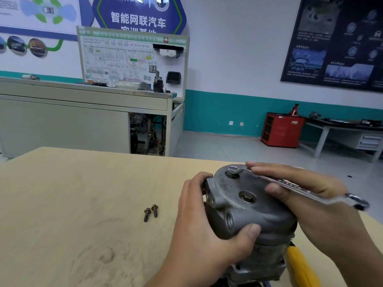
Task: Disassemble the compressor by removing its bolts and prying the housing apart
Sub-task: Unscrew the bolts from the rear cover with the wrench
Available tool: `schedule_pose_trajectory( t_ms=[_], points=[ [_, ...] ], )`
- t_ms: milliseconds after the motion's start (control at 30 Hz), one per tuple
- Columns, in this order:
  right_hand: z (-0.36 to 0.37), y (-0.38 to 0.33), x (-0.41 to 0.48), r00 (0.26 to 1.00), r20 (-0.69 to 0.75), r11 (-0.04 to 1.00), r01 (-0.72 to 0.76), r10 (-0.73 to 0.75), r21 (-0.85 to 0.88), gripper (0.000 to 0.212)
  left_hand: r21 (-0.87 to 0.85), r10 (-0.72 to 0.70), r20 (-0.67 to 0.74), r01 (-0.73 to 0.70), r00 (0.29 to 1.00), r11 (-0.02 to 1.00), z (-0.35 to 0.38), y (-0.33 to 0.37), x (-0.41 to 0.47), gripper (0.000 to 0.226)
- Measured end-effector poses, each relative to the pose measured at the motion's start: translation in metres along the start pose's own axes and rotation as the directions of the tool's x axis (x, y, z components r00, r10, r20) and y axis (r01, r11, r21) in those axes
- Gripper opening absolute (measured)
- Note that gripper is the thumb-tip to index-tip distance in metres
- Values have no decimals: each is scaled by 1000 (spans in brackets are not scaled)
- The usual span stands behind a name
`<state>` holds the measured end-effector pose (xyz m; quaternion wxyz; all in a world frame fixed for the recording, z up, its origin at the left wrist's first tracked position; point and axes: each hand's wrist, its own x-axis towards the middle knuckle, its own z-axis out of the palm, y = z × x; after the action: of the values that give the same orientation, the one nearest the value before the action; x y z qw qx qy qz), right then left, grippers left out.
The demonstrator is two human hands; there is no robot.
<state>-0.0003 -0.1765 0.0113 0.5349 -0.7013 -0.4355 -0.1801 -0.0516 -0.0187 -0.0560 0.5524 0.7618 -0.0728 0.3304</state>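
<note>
A grey metal compressor (246, 206) stands on end at the near right of the wooden table (83, 204). My left hand (199, 226) grips its left side, thumb on the front of the end cover. My right hand (306, 195) holds a silver ring wrench (294, 184), fingers over the shaft and thumb under it. The wrench's ring end sits on a bolt (232, 169) at the cover's far edge. Two removed bolts (150, 212) lie loose on the table to the left.
A yellow-handled tool (300, 266) lies beside the compressor at the near right. Beyond the table stand a grey workbench (83, 112) with a training board, a red cabinet (281, 129) and a side bench (342, 129).
</note>
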Motion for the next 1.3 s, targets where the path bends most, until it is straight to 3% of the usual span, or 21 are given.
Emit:
schedule_pose_trajectory(
  t_ms=[167,233,300,433,567,633,800,867,933,1033,1133,1300],
  points=[
    [2,12,-4,945,-285,985,-135,161,108,18,7,-5,2,5,1000,1000,-1,1,-1,71],
    [3,17,-2,898,-324,937,-210,297,278,17,9,-12,4,12,1000,1000,-1,2,0,72],
    [2,17,1,867,-278,878,-297,413,375,15,12,-15,7,15,1000,1000,-1,2,-1,73],
    [-5,8,14,816,-112,795,-507,567,334,22,28,-7,-7,7,1000,1000,0,3,-2,75],
    [-13,8,37,738,-78,714,-612,670,341,22,20,-8,-10,9,1000,1000,1,5,-1,73],
    [-12,8,50,728,-47,689,-624,684,368,11,11,-11,-10,11,1000,1000,1,5,-1,74],
    [7,9,79,712,-23,674,-653,702,346,15,-2,-10,-6,10,1000,1000,0,6,-2,75],
    [17,9,86,725,-29,703,-657,688,271,3,-2,-12,-7,12,1000,1000,-1,6,-2,75],
    [25,8,89,753,-7,748,-652,658,128,5,-3,-10,-10,10,1000,1000,-1,6,-2,73],
    [33,3,89,795,72,797,-604,602,8,12,-16,-4,-2,4,1000,1000,-1,6,-2,70],
    [37,0,86,821,136,831,-556,555,-32,42,-32,4,-2,-5,1000,999,0,6,-1,70],
    [45,-13,81,889,201,902,-363,410,-234,29,-16,12,-12,-13,1000,1000,1,3,0,74]
  ],
)
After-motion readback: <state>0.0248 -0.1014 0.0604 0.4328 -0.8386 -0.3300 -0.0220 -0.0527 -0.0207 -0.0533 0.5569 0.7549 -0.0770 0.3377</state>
